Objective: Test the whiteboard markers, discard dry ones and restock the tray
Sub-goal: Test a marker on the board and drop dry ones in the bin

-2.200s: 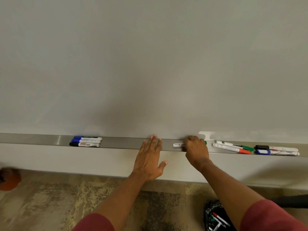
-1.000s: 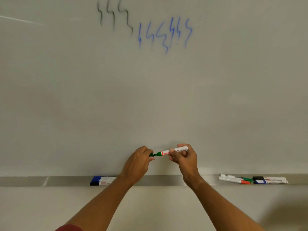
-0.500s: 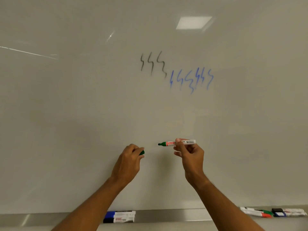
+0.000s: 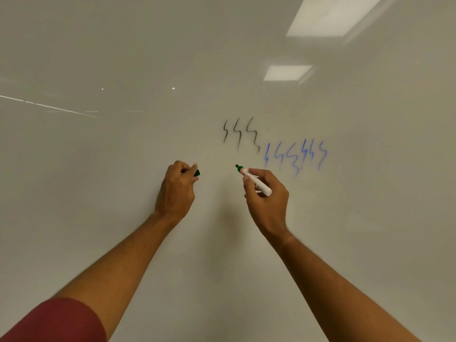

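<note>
Green whiteboard marker (image 4: 254, 181): uncapped, white barrel, tip aimed up-left at centre frame, just short of the whiteboard (image 4: 123, 193). Right hand (image 4: 267, 193): grip closed round the barrel in a writing hold. Half a second ago the marker lay level; now it is angled toward the board.

Green cap (image 4: 197, 173): pinched in the left hand (image 4: 177, 187), left of centre, well apart from the marker. A second ago it was still on the tip.

Black squiggles (image 4: 240, 134) and blue squiggles (image 4: 296, 155): upper centre-right, test marks already made.

Tray: out of frame since the view rose.

Judgement: the green test stroke is next; none drawn yet.
</note>
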`<state>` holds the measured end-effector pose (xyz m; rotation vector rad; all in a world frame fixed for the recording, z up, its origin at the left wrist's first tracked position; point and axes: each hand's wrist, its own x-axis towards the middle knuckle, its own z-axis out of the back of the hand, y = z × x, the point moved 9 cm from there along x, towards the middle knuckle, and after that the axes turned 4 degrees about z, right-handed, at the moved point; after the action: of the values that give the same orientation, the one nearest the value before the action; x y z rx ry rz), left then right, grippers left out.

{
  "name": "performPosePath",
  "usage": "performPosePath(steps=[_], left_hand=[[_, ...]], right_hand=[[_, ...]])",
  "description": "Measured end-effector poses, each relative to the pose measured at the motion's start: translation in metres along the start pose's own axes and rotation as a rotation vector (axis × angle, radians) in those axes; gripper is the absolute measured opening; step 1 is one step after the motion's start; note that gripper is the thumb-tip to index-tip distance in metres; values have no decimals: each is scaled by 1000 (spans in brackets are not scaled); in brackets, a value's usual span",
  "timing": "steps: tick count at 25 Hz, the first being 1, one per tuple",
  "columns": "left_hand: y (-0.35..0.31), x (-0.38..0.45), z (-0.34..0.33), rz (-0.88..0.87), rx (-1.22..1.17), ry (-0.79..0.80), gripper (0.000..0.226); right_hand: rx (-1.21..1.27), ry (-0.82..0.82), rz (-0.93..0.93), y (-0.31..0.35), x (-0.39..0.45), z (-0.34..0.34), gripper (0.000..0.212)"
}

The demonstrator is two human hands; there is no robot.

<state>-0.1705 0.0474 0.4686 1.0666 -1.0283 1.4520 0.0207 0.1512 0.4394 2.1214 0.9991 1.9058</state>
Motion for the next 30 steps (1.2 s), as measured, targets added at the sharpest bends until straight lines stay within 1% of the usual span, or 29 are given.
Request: performPosePath(steps=[3, 7, 12, 14, 17, 19, 22, 24, 26, 30], left_hand=[[1, 24, -5, -37, 20, -31, 37], [4, 40, -16, -78, 48, -59, 38], [8, 49, -26, -116, 150, -85, 42], [12, 51, -29, -106, 195, -87, 46], [19, 51, -40, -109, 271, -23, 53], [21, 49, -45, -128, 296, 14, 59], [23, 45, -50, -117, 296, 64, 58], [26, 43, -51, -105, 304, 88, 54], [27, 41, -53, -99, 311, 106, 56], [28, 40, -56, -91, 314, 113, 60]], right_hand=[[-139, 21, 117, 6, 16, -14, 21], [-311, 33, 197, 2, 29, -24, 29], [-414, 34, 255, 5, 36, -34, 23], [-449, 36, 273, 7, 38, -38, 21], [-502, 37, 315, 11, 39, -43, 23], [-549, 50, 339, 10, 38, -46, 28], [-617, 64, 344, 5, 38, -48, 32], [-620, 87, 337, 2, 35, -49, 28], [-632, 117, 341, 1, 30, -50, 22], [-604, 127, 301, -4, 20, -46, 19]])
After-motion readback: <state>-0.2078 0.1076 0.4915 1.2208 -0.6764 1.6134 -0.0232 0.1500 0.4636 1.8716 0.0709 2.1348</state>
